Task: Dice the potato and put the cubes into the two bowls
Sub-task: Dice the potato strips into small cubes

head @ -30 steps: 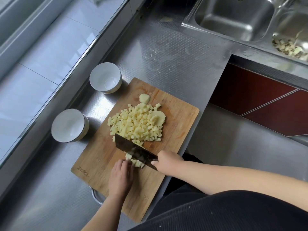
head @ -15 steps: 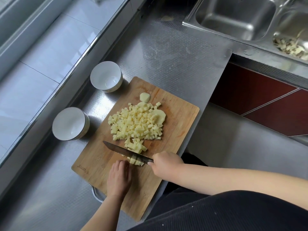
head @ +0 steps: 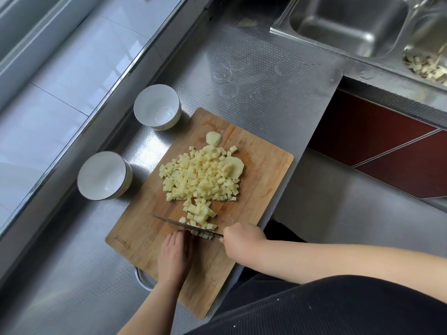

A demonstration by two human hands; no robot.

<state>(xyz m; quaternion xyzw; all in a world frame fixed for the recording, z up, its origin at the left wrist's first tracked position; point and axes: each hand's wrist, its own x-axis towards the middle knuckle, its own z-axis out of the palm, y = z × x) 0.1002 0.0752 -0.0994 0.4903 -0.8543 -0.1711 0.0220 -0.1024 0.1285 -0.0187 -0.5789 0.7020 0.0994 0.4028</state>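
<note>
A heap of pale yellow potato cubes (head: pixel 200 177) lies on the wooden cutting board (head: pixel 263 163), with two rounded end pieces (head: pixel 213 137) at its far side. My right hand (head: pixel 242 240) grips the handle of a cleaver (head: pixel 169 221), whose blade stands edge-down across the near end of the heap. My left hand (head: pixel 175 255) rests on the board just behind the blade, its fingertips against a few potato pieces (head: pixel 204 234). Two white bowls stand left of the board: the far bowl (head: pixel 157 110) and the near bowl (head: pixel 104 175), both with nothing inside.
The steel counter (head: pixel 254 76) runs to a drop at the board's right edge. A double sink (head: pixel 348 22) sits at the top right, with potato scraps (head: pixel 425 68) in its right basin. A raised ledge runs along the left. A metal rim (head: pixel 141 279) pokes out under the board.
The cleaver blade has turned from tilted flat to upright and come down among the pieces at my left fingertips. More cubes lie beyond the blade. Both hands have stayed in place.
</note>
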